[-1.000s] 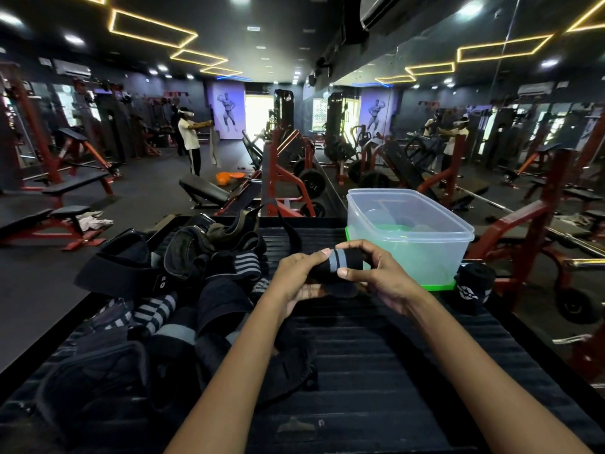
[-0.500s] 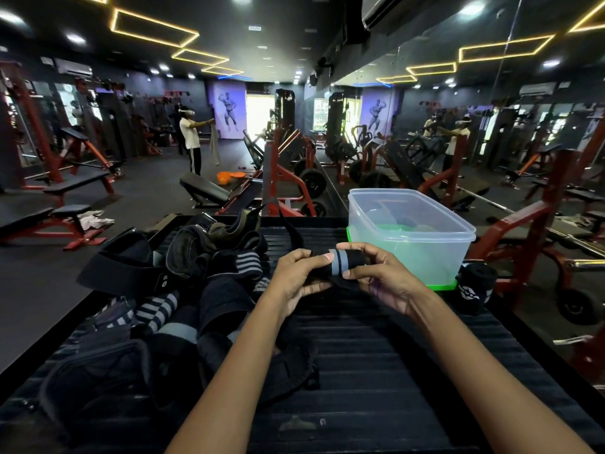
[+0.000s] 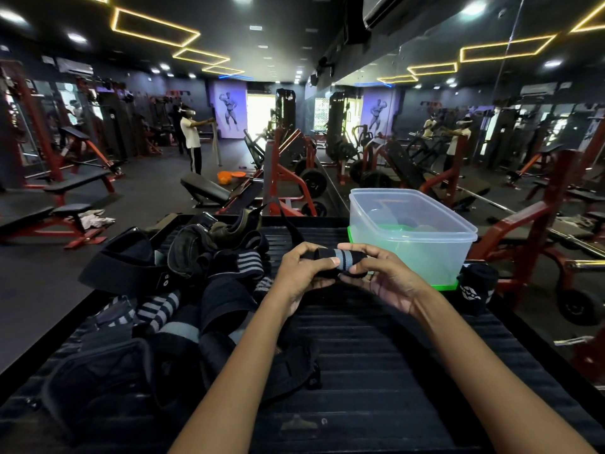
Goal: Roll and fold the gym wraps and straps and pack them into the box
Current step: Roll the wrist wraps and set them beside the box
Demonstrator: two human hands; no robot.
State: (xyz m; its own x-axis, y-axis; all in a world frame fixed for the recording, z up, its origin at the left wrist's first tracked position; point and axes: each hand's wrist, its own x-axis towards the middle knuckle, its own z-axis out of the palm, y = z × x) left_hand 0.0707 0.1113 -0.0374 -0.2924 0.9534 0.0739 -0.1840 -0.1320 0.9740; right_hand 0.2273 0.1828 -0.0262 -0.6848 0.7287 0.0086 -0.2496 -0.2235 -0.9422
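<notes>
We hold the rolled black wrap (image 3: 337, 259) with grey stripes between both hands, above the worktop (image 3: 376, 355): left hand (image 3: 302, 273) pinching its left end, right hand (image 3: 381, 276) curled round its right, just before the seemingly empty box (image 3: 412, 235)

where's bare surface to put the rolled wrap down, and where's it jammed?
Free: the ribbed black platform between the forearms and nearer the camera, below the clear box. Also a strip between the box and the pile. Crowded: the left side, heaped with wraps and straps. A rolled black wrap sits right of the box.
</notes>
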